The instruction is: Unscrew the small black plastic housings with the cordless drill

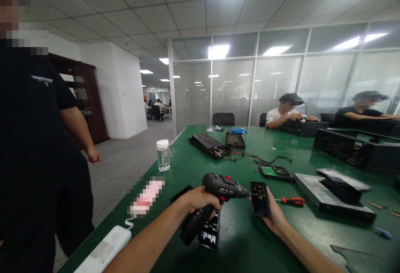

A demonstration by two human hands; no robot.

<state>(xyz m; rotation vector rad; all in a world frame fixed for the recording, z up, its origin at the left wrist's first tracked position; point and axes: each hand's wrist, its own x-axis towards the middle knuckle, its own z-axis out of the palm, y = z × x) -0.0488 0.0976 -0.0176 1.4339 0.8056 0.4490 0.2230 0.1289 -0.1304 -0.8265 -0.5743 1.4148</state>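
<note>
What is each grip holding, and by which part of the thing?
The left grip holds the drill by its handle; the right grip holds the small black casing at its right side.

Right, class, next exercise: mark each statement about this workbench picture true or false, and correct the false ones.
1. The left hand grips a power drill. True.
2. The right hand holds the orange-and-black screwdriver. False: it holds a black casing; the screwdriver lies on the table.
3. The drill's bit points toward the black casing. True.
4. The clear bottle lies on its side. False: it stands upright.
5. The tabletop is white. False: it is green.
6. The bottle has a white lid. True.
</note>
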